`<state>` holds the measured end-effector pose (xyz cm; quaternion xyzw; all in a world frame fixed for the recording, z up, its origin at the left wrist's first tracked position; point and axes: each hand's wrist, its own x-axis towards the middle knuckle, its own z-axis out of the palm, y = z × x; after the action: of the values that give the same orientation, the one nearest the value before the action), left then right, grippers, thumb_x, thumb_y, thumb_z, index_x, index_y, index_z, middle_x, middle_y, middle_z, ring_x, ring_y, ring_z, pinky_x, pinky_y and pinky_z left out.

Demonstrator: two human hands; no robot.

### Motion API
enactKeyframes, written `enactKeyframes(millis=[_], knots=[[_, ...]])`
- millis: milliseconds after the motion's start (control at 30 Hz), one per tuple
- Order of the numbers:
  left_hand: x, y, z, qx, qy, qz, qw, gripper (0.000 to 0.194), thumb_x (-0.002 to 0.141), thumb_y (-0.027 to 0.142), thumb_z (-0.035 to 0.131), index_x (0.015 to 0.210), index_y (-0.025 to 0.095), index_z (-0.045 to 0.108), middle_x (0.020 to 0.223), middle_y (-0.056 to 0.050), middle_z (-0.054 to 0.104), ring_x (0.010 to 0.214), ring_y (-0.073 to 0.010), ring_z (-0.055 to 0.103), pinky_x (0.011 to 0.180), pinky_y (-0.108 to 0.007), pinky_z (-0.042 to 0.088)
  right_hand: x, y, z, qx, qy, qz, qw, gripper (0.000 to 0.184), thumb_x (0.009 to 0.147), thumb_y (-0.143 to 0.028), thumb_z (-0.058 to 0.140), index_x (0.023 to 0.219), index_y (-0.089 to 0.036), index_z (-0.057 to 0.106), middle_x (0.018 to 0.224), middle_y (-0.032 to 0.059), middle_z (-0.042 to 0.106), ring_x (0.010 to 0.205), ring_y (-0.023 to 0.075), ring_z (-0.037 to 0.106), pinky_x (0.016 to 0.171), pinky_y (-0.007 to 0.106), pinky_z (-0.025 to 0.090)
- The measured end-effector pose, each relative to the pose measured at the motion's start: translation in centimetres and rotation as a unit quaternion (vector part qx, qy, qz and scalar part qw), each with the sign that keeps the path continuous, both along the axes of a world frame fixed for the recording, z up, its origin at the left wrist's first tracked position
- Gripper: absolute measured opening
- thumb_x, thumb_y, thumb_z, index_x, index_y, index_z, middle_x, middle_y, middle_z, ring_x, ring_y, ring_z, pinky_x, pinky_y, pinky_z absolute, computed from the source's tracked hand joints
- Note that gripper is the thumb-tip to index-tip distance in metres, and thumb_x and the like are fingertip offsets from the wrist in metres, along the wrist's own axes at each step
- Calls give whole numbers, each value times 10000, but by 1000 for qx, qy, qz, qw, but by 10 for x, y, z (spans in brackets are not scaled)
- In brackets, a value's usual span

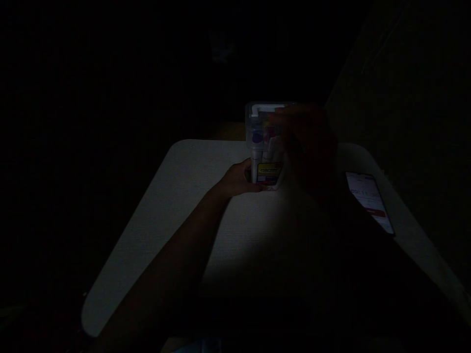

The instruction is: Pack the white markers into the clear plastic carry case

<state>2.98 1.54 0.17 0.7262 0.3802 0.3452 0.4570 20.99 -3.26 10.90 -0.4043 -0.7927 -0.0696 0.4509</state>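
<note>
A clear plastic marker case (254, 169) stands upright near the table's far edge, with white marker barrels, coloured caps and a yellow and dark label showing through its front. Its clear lid has a white handle (263, 108) on top. My left hand (237, 180) is closed around the lower left of the case, thumb across its front. At the upper right, my right hand (309, 142) has its fingers curved over the lid's corner, gripping there as far as the dim light shows. Its palm and thumb are lost in shadow.
The white table (191, 166) has rounded corners and lies partly in my arms' shadow. A lit phone (370, 201) showing a running timer lies on its right side, beside my right forearm. The surroundings are nearly black.
</note>
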Motion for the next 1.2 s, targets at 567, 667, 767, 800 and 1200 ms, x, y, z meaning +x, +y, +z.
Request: enactKeyframes(millis=[567, 667, 767, 800, 1200], knots=[[-1, 1, -1, 20, 17, 4, 1000, 667, 533, 375, 839, 1108, 162, 576, 1067, -80, 682, 957, -254, 659, 869, -426, 527, 12, 6, -15, 111, -34, 60, 991, 219, 848, -307, 494, 1046, -330, 582, 1260, 11, 616, 1301, 191, 462, 1082, 426, 414], [-2, 2, -3, 31, 17, 7, 999, 662, 527, 379, 839, 1097, 162, 581, 1063, -78, 682, 977, -264, 653, 880, -431, 521, 6, 3, -22, 134, 3, 44, 990, 235, 853, -262, 470, 1062, -322, 562, 1254, 29, 608, 1307, 187, 455, 1083, 431, 417], [-1, 1, -2, 20, 8, 10, 1000, 668, 509, 383, 843, 1084, 166, 582, 1067, -78, 680, 980, -271, 650, 889, -440, 514, 1, 0, -24, 153, 35, 45, 987, 239, 850, -224, 458, 1056, -298, 555, 1206, 42, 622, 1292, 191, 468, 1073, 431, 432], [-1, 1, -2, 18, 9, 13, 1000, 665, 507, 379, 843, 1081, 165, 582, 1067, -79, 679, 979, -273, 650, 889, -443, 513, 0, 0, -25, 148, 40, 44, 987, 235, 853, -219, 450, 1049, -298, 554, 1202, 37, 621, 1291, 192, 468, 1075, 435, 430], [-3, 2, -3, 36, 28, 22, 999, 679, 501, 388, 843, 1085, 150, 591, 1073, -92, 683, 988, -270, 654, 892, -434, 515, 20, 14, -33, 42, 114, -33, 992, 396, 951, -303, 283, 1289, -285, 489, 1347, 76, 549, 1286, 220, 480, 1051, 436, 436]])
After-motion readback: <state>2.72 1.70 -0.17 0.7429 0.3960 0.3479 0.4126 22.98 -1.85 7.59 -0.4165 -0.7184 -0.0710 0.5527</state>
